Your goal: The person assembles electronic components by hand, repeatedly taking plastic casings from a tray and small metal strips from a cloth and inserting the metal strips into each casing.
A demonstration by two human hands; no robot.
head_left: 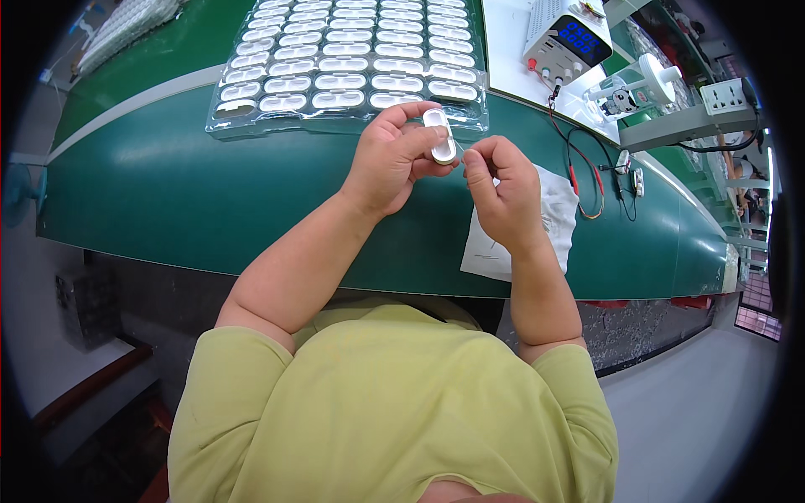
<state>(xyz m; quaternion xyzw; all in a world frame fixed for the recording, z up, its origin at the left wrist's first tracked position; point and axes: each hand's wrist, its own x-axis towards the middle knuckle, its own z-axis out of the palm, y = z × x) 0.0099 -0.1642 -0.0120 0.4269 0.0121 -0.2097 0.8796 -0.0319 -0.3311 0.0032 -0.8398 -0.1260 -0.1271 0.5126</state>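
My left hand (pixel 394 155) grips a small white oval plastic part (pixel 440 136), held upright above the green table (pixel 184 201). My right hand (pixel 499 189) is right beside it, thumb and fingers pinched together at the part's lower right edge; whether they hold something thin I cannot tell. Just behind the hands lies a clear plastic tray (pixel 344 59) with rows of several identical white oval parts in its pockets.
A white paper sheet (pixel 558 218) lies under my right hand. Red and black leads (pixel 587 172) run to a bench power supply (pixel 568 42) with a blue display at back right. A white fixture (pixel 641 84) and power strip (pixel 725 96) stand further right.
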